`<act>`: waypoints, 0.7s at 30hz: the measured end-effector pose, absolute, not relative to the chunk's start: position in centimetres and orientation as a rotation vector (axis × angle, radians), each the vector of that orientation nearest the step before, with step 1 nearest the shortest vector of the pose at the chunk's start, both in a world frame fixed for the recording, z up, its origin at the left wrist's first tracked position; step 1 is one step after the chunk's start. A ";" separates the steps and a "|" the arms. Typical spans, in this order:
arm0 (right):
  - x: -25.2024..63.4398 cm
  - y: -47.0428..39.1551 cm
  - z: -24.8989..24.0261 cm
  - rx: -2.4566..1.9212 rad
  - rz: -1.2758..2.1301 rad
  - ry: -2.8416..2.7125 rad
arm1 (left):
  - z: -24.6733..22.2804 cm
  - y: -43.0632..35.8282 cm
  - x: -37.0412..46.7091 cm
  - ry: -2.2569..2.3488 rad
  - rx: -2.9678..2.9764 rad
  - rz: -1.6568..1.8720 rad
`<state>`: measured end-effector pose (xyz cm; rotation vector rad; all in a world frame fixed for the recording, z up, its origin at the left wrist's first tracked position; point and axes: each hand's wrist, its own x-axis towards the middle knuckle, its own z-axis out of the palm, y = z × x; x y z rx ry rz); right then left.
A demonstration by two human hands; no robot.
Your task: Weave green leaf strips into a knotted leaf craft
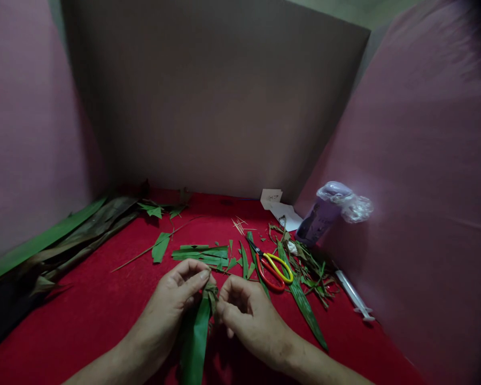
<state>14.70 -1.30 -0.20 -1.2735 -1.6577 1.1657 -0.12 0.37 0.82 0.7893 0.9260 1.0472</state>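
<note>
A folded green leaf strip (199, 339) with a brownish, crumpled top hangs between my hands at the bottom centre. My left hand (180, 297) pinches its top end between thumb and fingers. On the other side, my right hand (248, 315) has thumb and index finger pressed together beside the brown part; whatever is between those fingertips is too small to name. Just beyond the hands lie several cut green leaf pieces (200, 255). Scissors (274, 268) with one red and one yellow handle rest to the right, near long leaf strips (304, 307).
Long green and dried leaves (80, 230) lie at the left on the red cloth (116, 310). Toothpicks (239, 225) and white papers (286, 215) are at the back. A purple plastic-wrapped cup (320, 214), leaf scraps (312, 270) and a syringe (353, 295) stand or lie at the right.
</note>
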 end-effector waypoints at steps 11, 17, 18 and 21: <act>15.1 -1.4 -0.2 -1.202 1.182 -1.657 | 1.0 0.0 0.3 0.891 0.799 1.036; 15.1 -1.2 -0.3 -1.205 1.156 -1.581 | 1.1 0.0 0.3 0.911 0.861 1.015; 15.1 -1.2 -0.3 -1.212 1.133 -1.580 | 1.0 0.0 0.2 0.905 0.877 1.020; 15.0 -1.4 -0.1 -1.223 1.082 -1.591 | 0.4 0.0 -0.1 0.881 0.911 1.024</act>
